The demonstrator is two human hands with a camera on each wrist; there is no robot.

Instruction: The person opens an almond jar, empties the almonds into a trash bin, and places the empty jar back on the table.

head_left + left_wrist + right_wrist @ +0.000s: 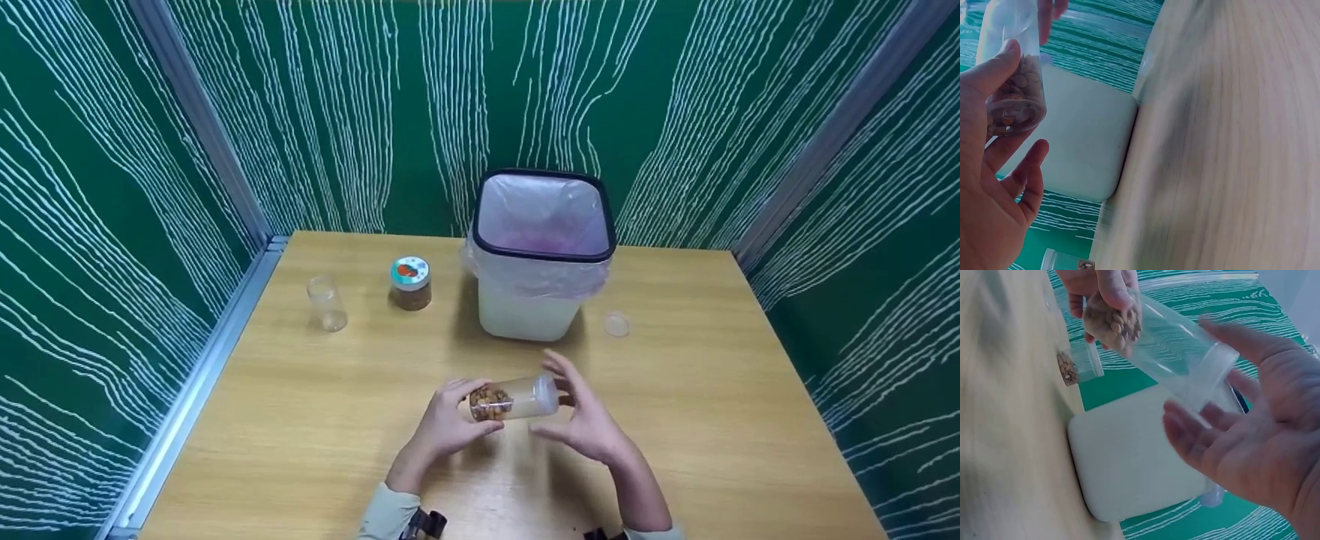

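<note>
My left hand grips a clear plastic jar by its base, between thumb and fingers. Brown nut-like pieces lie inside at the base end, and the jar tilts nearly sideways above the table. A translucent lid caps its right end. Around that lid my right hand spreads its thumb and fingers; in the right wrist view the fingers stand apart with some blur. Whether a fingertip touches the lid, I cannot tell.
A white bin with a black rim and plastic liner stands at the back. Left of it are a small jar with a patterned lid and brown contents, and a clear jar. A clear round lid lies right of the bin.
</note>
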